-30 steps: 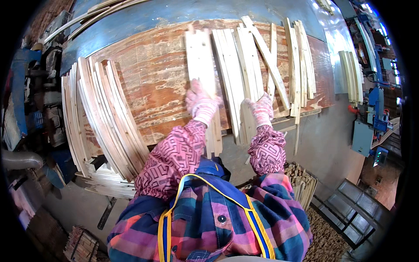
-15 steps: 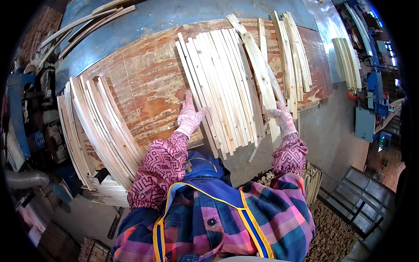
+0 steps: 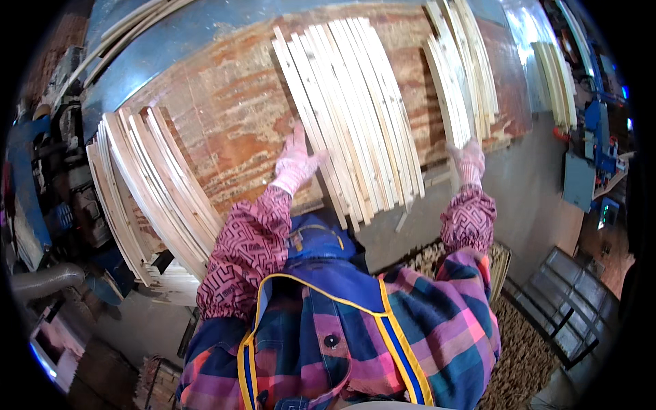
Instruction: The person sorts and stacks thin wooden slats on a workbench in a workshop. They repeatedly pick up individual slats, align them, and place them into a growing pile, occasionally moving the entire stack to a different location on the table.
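Observation:
A row of pale wooden strips (image 3: 355, 116) lies side by side on a worn plywood board (image 3: 225, 102). At the left edge of this row is my left hand (image 3: 298, 160) in a pale pink glove. Its fingers stretch out flat on the board, with the thumb against the outermost strip. Farther right, my gloved right hand (image 3: 468, 158) closes round the near end of a wooden strip (image 3: 447, 92). That strip lies alongside the right-hand group of strips (image 3: 482, 68). The fingertips of my right hand are partly hidden.
Another stack of wooden strips (image 3: 154, 184) stands at the left. Longer strips (image 3: 137, 37) lie on the blue surface at the back left, and a small bundle (image 3: 555, 85) at the far right. A metal-framed rack (image 3: 570, 307) and a pile of wood pieces (image 3: 519, 342) are on the lower right.
My right hand has moved right, carrying the slanted strip from beside the middle row to the right-hand group. My left hand stays at the row's left edge.

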The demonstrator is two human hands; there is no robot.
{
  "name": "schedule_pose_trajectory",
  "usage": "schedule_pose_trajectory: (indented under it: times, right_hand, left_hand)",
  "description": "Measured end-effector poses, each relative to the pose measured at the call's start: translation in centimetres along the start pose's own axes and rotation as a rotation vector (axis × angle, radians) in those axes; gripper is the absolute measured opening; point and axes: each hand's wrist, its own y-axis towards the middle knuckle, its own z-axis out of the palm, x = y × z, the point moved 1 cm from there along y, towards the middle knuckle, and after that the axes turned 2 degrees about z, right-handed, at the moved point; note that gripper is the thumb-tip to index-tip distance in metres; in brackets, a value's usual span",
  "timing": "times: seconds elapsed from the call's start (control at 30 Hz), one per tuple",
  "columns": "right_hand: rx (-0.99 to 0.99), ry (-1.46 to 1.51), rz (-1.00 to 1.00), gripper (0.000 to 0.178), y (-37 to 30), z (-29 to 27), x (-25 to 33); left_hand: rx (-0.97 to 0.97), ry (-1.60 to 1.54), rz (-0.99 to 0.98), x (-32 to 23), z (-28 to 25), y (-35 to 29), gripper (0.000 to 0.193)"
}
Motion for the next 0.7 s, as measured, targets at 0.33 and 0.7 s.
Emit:
schedule_pose_trajectory:
  times: [0.33,0.7]
  right_hand:
    - [-0.337,-0.106,-0.524,0.075,0.3,9.8,1.9]
    - [0.846,0.896,-0.084,0.054,-17.9,24.2,-6.5]
  left_hand:
    - [0.049,0.130,-0.010,-1.0,0.4,0.9,0.120]
    - [0.058,0.029,-0.007,-1.4,-0.4,0.3,0.117]
